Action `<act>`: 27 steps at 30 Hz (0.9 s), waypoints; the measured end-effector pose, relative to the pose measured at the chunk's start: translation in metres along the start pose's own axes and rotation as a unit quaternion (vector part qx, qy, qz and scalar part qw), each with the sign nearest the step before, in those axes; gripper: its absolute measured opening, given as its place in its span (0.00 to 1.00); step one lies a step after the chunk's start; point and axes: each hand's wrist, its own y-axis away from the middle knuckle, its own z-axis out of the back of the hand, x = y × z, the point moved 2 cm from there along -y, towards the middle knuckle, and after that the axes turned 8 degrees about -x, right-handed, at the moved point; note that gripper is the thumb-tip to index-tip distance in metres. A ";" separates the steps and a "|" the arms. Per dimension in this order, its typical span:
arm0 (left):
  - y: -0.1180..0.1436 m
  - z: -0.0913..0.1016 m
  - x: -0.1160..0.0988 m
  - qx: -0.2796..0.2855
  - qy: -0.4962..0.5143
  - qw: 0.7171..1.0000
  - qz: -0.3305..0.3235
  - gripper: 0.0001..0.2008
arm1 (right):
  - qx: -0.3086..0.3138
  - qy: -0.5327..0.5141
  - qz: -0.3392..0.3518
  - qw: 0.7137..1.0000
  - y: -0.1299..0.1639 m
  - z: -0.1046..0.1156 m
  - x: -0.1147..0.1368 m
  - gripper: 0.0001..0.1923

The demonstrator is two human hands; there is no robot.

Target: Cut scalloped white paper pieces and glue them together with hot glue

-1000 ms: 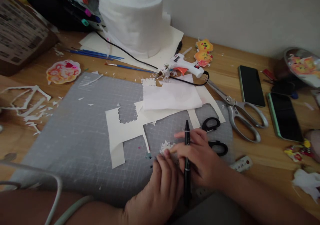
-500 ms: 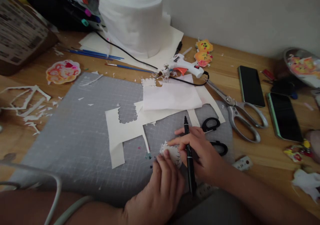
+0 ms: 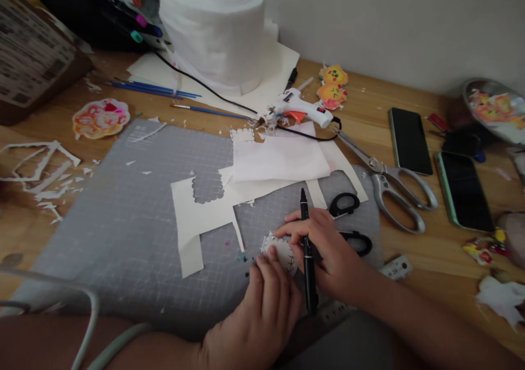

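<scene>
At the near part of the grey cutting mat, a small white paper cutout with black pen marks along its edge lies under my fingers. My left hand is closed on it, fingertips pressing its near left side; the thumb is hidden. A black marker rests in my right hand, its dark tip pointing up and away from the paper. The right index finger stretches to the cutout's top edge. Beyond lies a white paper sheet with scalloped cut-outs. Black-handled scissors lie partly behind my right hand.
Metal scissors, two phones and a steel ruler lie on the right. Behind the mat are a glue gun with its cord, paintbrushes and a large white roll. Paper scraps litter the left.
The whole view has shifted very slightly. Both hands, the marker and the paper cutout keep nearly the same places, with the marker's rear end a touch higher.
</scene>
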 end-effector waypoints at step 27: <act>0.002 -0.001 -0.001 0.005 0.000 1.000 0.010 0.17 | -0.065 0.083 0.020 0.994 0.003 0.011 -0.005 0.13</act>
